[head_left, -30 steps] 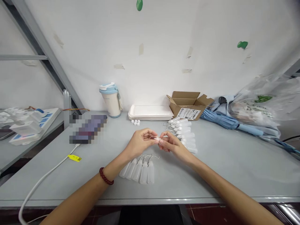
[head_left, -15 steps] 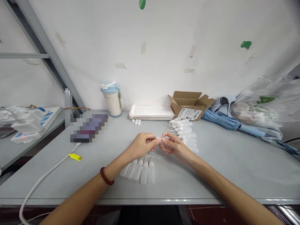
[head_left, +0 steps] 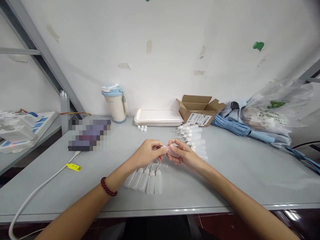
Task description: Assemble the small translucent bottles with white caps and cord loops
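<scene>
Over the middle of the desk, both hands meet at one small translucent plastic bottle [head_left: 173,153]. My right hand [head_left: 183,151] is closed around the bottle's body. My left hand [head_left: 150,151] pinches at its neck end, where a thin white cord loops by the fingers; the exact grip is hidden. Several similar bottles [head_left: 143,181] without caps, with cords at their necks, lie side by side in front of my left hand. Behind my right hand is a row of capped bottles [head_left: 196,136]. A few small white caps [head_left: 142,128] sit farther back.
Along the wall stand a blue-lidded tumbler [head_left: 115,103], a stack of white trays [head_left: 160,117] and an open cardboard box [head_left: 200,113]. A blue folded umbrella [head_left: 232,126] and plastic bags lie right. A blurred-out phone [head_left: 90,135] with a white cable lies left.
The whole view has shifted slightly. My hands stay together at the bottle, and more of its body now shows between the fingers.
</scene>
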Tool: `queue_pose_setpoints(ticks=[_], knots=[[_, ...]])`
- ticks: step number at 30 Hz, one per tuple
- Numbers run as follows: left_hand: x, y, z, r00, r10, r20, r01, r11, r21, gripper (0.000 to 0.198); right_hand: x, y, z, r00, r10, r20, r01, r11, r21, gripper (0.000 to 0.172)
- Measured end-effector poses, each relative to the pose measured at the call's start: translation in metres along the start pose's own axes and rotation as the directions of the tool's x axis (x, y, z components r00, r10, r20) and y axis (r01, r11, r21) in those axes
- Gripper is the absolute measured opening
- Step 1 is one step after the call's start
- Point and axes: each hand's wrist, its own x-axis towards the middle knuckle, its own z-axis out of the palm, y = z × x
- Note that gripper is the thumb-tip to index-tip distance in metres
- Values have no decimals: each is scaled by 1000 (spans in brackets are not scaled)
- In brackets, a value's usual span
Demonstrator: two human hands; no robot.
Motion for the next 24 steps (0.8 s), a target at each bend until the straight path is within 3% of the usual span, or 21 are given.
queue_pose_setpoints(ticks=[4,8,15,24], knots=[[2,-3,-5,990,-5,-142,-9,996,-92,30,1,0,-3,972,-187,-140,153,963,-221,34],[3,-5,-9,991,35,-129,-49,993,-110,25,0,2,-6,927,-309,-212,192,877,-440,29],[3,-8,-6,969,133,-206,-131,991,24,22,1,8,-11,948,-248,-201,171,925,-338,37],[3,-8,-4,997,-41,-72,38,999,-38,45,-1,7,-4,906,-353,-234,229,873,-430,32]])
